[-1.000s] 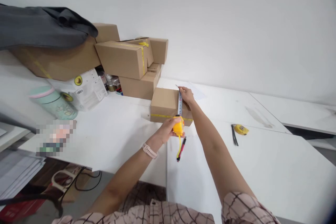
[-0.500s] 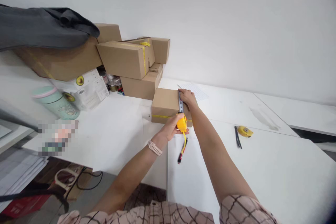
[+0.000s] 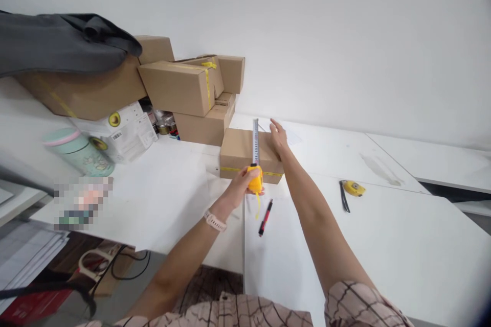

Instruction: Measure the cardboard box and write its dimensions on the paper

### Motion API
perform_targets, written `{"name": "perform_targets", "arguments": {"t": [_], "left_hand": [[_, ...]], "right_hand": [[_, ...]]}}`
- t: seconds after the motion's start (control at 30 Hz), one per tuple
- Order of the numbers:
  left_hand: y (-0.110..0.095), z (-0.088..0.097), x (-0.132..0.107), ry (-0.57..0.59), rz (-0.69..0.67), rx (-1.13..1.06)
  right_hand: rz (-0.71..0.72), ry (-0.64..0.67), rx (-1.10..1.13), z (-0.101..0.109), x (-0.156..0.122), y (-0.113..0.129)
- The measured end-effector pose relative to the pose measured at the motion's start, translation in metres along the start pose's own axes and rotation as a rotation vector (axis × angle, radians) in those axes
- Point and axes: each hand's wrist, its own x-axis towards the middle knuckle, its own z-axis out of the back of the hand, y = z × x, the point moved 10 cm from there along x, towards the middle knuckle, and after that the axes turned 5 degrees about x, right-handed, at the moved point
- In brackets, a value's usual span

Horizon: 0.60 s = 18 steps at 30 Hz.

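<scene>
My left hand (image 3: 241,186) is closed around a yellow tape measure (image 3: 254,179) with a yellow wrist strap hanging below it. Its blade (image 3: 255,140) is pulled out and reaches away over the top of a cardboard box (image 3: 238,144), the end hook past the far edge. A strip of yellow tape runs along the box's front side. My right hand (image 3: 279,137) is at the box's far right edge, apart from the blade, with the index finger stretched out and other fingers partly hidden. A red and black pen (image 3: 265,218) lies on the table nearer to me.
A second yellow tape measure (image 3: 353,188) with a black strap lies at the right. Stacked cardboard boxes (image 3: 176,84) stand at the back left, near a mint-green bottle (image 3: 79,152) and a white avocado-print box (image 3: 130,133). Paper lies behind my right hand.
My right hand has come off the blade and moved slightly away and right. My left hand has shifted left with the tape measure, whose hook end is now free.
</scene>
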Motion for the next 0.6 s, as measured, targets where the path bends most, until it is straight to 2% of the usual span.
{"name": "perform_targets", "arguments": {"t": [0.07,0.13,0.2,0.27,0.33,0.4,0.6], "left_hand": [[-0.010,0.030,-0.013,-0.084,-0.131,0.047],[-0.017,0.065,-0.022,-0.203,-0.238,0.100],[-0.019,0.096,-0.022,-0.308,-0.284,0.139],[-0.016,0.113,-0.013,-0.332,-0.257,0.146],[-0.014,0.119,-0.002,-0.293,-0.216,0.131],[-0.021,0.118,0.005,-0.250,-0.218,0.112],[-0.068,0.106,0.012,-0.169,-0.280,0.084]], "right_hand": [[-0.065,-0.111,0.131,0.030,-0.012,-0.020],[-0.161,-0.146,0.211,0.050,-0.033,-0.044],[-0.257,-0.075,0.269,0.053,-0.059,-0.061],[-0.301,0.070,0.317,0.042,-0.084,-0.061],[-0.270,0.201,0.332,0.031,-0.101,-0.047],[-0.203,0.236,0.267,0.031,-0.105,-0.027],[-0.120,0.114,-0.271,0.068,-0.072,0.014]]}}
